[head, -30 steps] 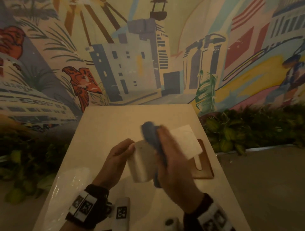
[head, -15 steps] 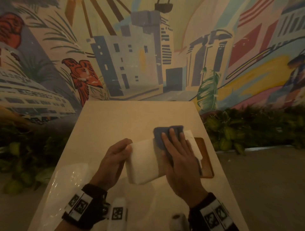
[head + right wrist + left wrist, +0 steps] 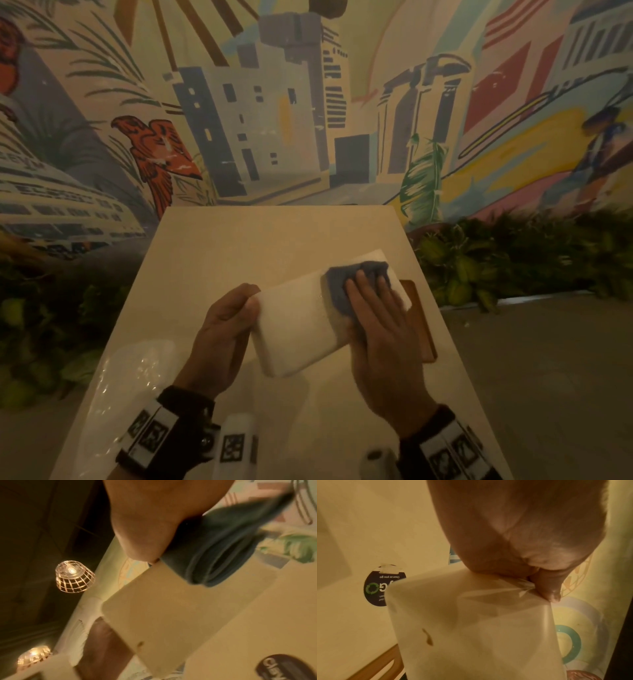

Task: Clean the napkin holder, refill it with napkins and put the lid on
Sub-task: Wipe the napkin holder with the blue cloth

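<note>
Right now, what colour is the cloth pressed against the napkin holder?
Dark greyish blue cloth; it shows best in the head view.

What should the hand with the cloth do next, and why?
Probably sweep the cloth back toward the left hand. The right hand presses it at the holder's far end, and the left wrist view shows a brown spot on another face.

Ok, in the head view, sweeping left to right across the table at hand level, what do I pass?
Clear plastic wrap → left hand gripping the white napkin holder → blue cloth under the right hand → brown wooden lid at the table's right edge.
</note>
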Demonstrator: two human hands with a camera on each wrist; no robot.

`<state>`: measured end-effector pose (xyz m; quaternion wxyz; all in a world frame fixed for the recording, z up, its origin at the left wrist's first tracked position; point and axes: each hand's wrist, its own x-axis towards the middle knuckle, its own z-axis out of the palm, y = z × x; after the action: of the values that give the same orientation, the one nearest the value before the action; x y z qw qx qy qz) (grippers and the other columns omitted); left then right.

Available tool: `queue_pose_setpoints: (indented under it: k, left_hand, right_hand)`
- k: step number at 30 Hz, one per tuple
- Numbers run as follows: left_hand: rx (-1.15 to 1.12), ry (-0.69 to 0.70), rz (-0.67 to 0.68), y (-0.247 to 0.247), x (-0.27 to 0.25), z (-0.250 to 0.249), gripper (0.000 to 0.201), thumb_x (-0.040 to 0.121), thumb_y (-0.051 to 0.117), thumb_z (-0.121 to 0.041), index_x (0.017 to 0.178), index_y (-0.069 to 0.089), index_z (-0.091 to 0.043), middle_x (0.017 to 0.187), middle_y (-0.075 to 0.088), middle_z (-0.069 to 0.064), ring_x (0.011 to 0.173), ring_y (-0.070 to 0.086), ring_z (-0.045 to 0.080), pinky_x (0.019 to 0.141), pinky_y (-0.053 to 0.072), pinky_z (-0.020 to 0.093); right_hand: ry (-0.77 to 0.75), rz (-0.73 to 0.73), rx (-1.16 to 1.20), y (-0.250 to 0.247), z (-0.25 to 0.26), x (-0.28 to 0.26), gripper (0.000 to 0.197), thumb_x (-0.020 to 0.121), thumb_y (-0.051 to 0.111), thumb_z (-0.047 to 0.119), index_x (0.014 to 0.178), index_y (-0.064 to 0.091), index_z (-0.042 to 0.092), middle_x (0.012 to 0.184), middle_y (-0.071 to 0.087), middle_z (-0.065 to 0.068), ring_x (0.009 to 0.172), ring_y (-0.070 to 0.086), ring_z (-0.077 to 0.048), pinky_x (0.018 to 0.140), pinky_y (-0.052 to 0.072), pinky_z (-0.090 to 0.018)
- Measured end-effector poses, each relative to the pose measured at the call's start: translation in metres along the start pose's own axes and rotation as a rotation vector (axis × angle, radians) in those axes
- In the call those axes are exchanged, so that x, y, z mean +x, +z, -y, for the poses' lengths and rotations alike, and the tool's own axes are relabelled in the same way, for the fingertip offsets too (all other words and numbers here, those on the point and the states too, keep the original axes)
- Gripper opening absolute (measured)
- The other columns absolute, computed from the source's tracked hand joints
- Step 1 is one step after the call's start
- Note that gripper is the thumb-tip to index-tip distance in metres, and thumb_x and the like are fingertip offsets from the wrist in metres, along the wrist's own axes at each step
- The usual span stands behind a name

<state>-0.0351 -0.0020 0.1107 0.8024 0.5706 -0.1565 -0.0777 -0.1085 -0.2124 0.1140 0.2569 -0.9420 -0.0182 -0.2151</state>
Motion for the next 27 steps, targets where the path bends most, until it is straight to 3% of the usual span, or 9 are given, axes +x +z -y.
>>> queue_pose_setpoints:
  k: [4,7,9,12,15,17,20,23,27]
  left_hand:
    - [-0.044,0.002,0.0,0.001,0.001,0.001,0.057,0.081,0.068,-0.047,0.079,0.045,0.004,0.077,0.032,0.033,0.073,0.036,0.033,0.065,0.038,0.038]
    - [-0.036,-0.005,0.004,-0.007,-0.003,0.001,0.049,0.08,0.068,-0.047,0.079,0.05,-0.001,0.078,0.033,0.031,0.072,0.037,0.037,0.065,0.041,0.036]
    - [-0.025,-0.014,-0.013,-0.012,-0.006,0.0,0.047,0.077,0.072,-0.047,0.078,0.053,-0.004,0.079,0.033,0.028,0.075,0.035,0.037,0.066,0.038,0.035]
    - [-0.047,-0.022,-0.009,-0.015,-0.009,-0.001,0.041,0.073,0.075,-0.047,0.077,0.059,-0.009,0.082,0.038,0.02,0.08,0.036,0.032,0.066,0.041,0.03]
    - [-0.049,-0.02,0.004,-0.01,-0.009,0.002,0.042,0.073,0.076,-0.048,0.075,0.058,-0.01,0.08,0.037,0.019,0.078,0.034,0.03,0.064,0.04,0.029]
    - [-0.029,-0.014,0.006,-0.005,-0.007,0.004,0.049,0.074,0.075,-0.048,0.073,0.053,-0.005,0.077,0.033,0.023,0.075,0.032,0.031,0.061,0.036,0.032]
    - [-0.019,-0.002,-0.001,-0.004,-0.006,0.007,0.061,0.076,0.073,-0.048,0.077,0.043,0.006,0.076,0.027,0.033,0.071,0.032,0.033,0.058,0.035,0.033]
    - [-0.058,-0.014,-0.023,-0.011,-0.009,0.006,0.065,0.077,0.073,-0.048,0.08,0.041,0.008,0.079,0.027,0.036,0.073,0.034,0.037,0.061,0.039,0.033]
    - [-0.059,-0.036,-0.011,-0.012,-0.012,0.004,0.052,0.075,0.075,-0.046,0.077,0.051,0.0,0.081,0.033,0.03,0.078,0.035,0.036,0.068,0.036,0.036]
  right_hand:
    - [-0.203,0.099,-0.016,0.01,0.046,-0.021,0.048,0.102,0.023,0.041,0.148,0.021,0.026,0.156,0.024,0.005,0.147,0.015,-0.019,0.118,0.019,-0.043]
    - [-0.364,0.165,-0.011,0.005,0.029,-0.03,0.047,0.102,0.03,0.036,0.148,0.023,0.024,0.156,0.026,0.002,0.147,0.017,-0.017,0.119,0.015,-0.037]
    - [-0.284,0.131,-0.004,0.0,-0.001,-0.027,0.046,0.102,0.029,0.033,0.147,0.026,0.023,0.155,0.027,0.003,0.147,0.017,-0.015,0.119,0.015,-0.035]
    - [-0.023,0.061,0.062,-0.006,-0.039,-0.009,0.049,0.1,0.031,0.035,0.147,0.028,0.023,0.156,0.025,0.006,0.147,0.014,-0.013,0.119,0.018,-0.038]
    - [0.12,0.02,0.028,-0.007,-0.032,0.012,0.053,0.099,0.022,0.043,0.148,0.028,0.024,0.156,0.02,0.007,0.147,0.013,-0.014,0.119,0.014,-0.037]
    - [0.081,0.02,-0.049,-0.001,-0.003,0.011,0.054,0.1,0.017,0.045,0.148,0.028,0.022,0.155,0.021,0.005,0.146,0.015,-0.019,0.117,0.011,-0.037]
    - [-0.119,0.114,-0.008,0.011,0.033,-0.015,0.047,0.103,0.017,0.041,0.148,0.021,0.028,0.157,0.021,0.004,0.147,0.014,-0.02,0.12,0.012,-0.04]
    - [-0.236,0.13,0.017,0.01,0.014,-0.036,0.045,0.103,0.031,0.032,0.148,0.026,0.027,0.157,0.026,0.004,0.147,0.017,-0.018,0.118,0.017,-0.038]
    - [0.049,-0.015,0.076,0.0,-0.035,-0.018,0.049,0.099,0.033,0.03,0.147,0.03,0.022,0.156,0.024,0.006,0.147,0.016,-0.016,0.117,0.023,-0.045]
